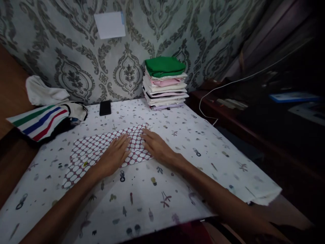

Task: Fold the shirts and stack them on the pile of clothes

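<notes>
A folded cloth (88, 149) with a white, dark and red lattice pattern lies flat across the table, a small yellow mark near its left part. My left hand (115, 154) rests flat on its middle, fingers stretched out. At the cloth's right end, my right hand (156, 145) lies with fingers extended over the edge. Neither hand grips anything. Whether the cloth is a garment or a plain piece of fabric, I cannot tell.
A white printed sheet (177, 189) covers the table. Folded clothes (165, 84), green on top, are stacked at the back. A black phone (105, 108) lies left of them. Striped cloth (43, 122) and other crumpled fabric sit far left. A white cable (228, 83) hangs at right.
</notes>
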The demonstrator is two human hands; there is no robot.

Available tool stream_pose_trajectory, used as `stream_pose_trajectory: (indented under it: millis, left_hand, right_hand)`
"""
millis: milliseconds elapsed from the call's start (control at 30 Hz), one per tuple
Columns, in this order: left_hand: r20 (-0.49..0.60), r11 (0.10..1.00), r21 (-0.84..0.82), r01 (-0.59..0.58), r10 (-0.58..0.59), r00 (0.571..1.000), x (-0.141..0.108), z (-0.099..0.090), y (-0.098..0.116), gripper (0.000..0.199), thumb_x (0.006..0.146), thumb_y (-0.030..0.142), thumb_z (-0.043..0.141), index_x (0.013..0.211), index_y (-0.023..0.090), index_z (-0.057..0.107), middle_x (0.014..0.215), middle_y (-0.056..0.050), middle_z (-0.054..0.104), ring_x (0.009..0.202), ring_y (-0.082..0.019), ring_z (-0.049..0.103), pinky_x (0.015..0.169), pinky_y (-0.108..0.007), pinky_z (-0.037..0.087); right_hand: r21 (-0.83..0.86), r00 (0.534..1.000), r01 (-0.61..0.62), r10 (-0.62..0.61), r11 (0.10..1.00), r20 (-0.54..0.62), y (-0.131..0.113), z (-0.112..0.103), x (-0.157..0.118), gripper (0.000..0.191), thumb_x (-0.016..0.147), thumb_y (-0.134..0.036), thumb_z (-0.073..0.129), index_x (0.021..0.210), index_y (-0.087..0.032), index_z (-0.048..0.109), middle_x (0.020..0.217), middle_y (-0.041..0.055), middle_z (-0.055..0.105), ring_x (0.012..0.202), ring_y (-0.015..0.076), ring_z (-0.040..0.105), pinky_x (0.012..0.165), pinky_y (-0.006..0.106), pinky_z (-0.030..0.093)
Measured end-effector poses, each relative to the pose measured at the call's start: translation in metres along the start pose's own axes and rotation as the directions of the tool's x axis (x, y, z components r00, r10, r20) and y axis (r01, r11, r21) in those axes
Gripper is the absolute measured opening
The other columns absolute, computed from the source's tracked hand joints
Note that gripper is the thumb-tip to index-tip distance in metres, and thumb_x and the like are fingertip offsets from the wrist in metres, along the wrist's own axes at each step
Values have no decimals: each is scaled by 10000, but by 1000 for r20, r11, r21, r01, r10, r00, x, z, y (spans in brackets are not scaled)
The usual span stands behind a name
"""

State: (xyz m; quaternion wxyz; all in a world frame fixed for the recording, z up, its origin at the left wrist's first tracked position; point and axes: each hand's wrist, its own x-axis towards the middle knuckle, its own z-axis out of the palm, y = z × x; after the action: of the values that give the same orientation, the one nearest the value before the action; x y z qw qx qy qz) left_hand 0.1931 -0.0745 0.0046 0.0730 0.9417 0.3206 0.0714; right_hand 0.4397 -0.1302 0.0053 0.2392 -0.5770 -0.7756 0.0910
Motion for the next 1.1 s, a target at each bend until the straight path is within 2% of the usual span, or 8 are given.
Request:
stream_pose_trajectory:
  millis: [133,267,400,533,667,800,1000,1100]
  left_hand:
    - [-39,999,-37,0,-1,999,45,3,4,520,1035,365,268,1476,124,404,1590,-161,373,1482,-250,325,1207,-450,277]
    - [-62,986,-68,154,-159,985,83,-3,-4,328,980,310,409,1166,154,630,1214,-145,664,1181,-278,586,1035,-425,444]
    - [-7,943,-141,302,-306,952,108,-8,-10,184,888,352,573,951,195,647,945,-78,703,941,-261,637,828,-363,476]
    - [21,925,-210,315,-318,948,114,-4,-14,85,837,298,606,819,214,613,815,-21,681,814,-214,624,720,-314,438]
    - [-101,926,-259,276,-310,945,110,-2,-19,102,871,274,553,792,216,583,814,-9,663,799,-193,605,706,-303,433]
    - [-100,957,-135,257,-272,957,104,-4,-15,135,919,281,525,848,203,609,859,-47,675,874,-231,615,775,-342,458]
    - [-215,993,43,113,-101,971,85,2,1,387,1007,340,399,1321,154,530,1336,-162,600,1243,-286,541,1045,-445,420]
    - [-112,999,28,-18,21,993,76,14,5,531,1031,431,330,1475,147,400,1559,-163,420,1449,-259,371,1183,-448,289]
  right_hand:
    - [-116,999,-4,10,993,50,-7,13,-19,524,1022,-375,406,1502,-167,403,1619,158,308,1512,282,242,1204,545,260]
    - [-85,997,-70,68,994,-27,-3,17,-25,527,1023,-370,387,1525,-212,366,1602,148,347,1482,277,315,1169,524,342]
    - [-93,997,-77,76,993,-11,-1,16,-22,522,1014,-356,401,1500,-164,412,1568,180,391,1469,298,337,1171,533,331]
    - [-112,995,-94,95,989,9,-3,16,-21,512,1019,-358,388,1484,-149,434,1569,186,390,1477,294,322,1181,533,317]
    - [-127,993,-115,118,985,18,-5,16,-19,508,1024,-363,380,1460,-113,459,1546,199,421,1469,300,338,1186,521,320]
    - [-135,993,-114,117,984,13,-5,15,-19,497,1020,-339,395,1424,-66,494,1524,223,442,1455,323,359,1188,519,323]
    - [-117,995,-91,87,989,-39,-4,15,-21,491,1005,-339,439,1425,-91,498,1568,212,382,1474,313,327,1193,504,326]
    - [-135,996,-88,87,987,-16,-2,18,-21,502,1003,-346,430,1417,-73,509,1531,214,438,1460,321,350,1190,517,321]
